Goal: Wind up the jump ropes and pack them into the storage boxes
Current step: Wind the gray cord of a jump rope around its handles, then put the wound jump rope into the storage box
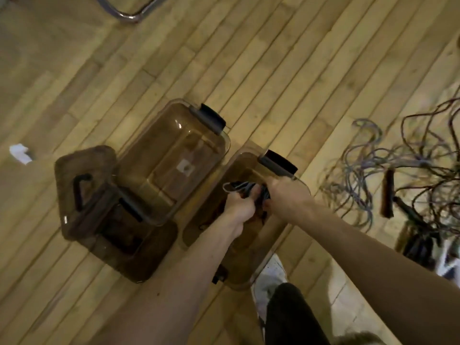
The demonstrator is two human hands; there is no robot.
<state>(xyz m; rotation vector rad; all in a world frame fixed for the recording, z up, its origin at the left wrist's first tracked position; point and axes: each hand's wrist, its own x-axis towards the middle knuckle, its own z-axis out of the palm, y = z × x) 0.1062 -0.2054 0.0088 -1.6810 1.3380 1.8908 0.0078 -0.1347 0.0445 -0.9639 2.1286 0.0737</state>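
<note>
A: Where is the rope just now?

B: The wound jump rope (246, 189) sits between both hands, over the far half of the right storage box (199, 220). It is straight above the opening, so I judge the coming move to be simply downward.

A: And the hands?

B: The left hand (240, 207) has its fingers curled round the near side of the bundle. The right hand (286, 195) grips the other side, close to the box's black latch (281, 163). Both are on it, neither nearer than the other.

A: Which way does the box run?

B: Its long axis goes from the shoe (268, 277) away to the latch end. The bundle's own axis is too blurred to tell. It would fit best laid along the box.

A: Count them for me.

B: There are two open boxes side by side on the floor. The middle storage box (159, 155) looks bare inside but for a label. What seem to be two lids lie stacked to the left of it, the upper lid (84, 190) over the lower lid (149, 252). One wound rope is in hand.

A: And the rest?

B: The loose ropes (398, 165) lie tangled on the floor, well apart to the right. I cannot count the cords. One brown handle (388, 192) shows plainly.
</note>
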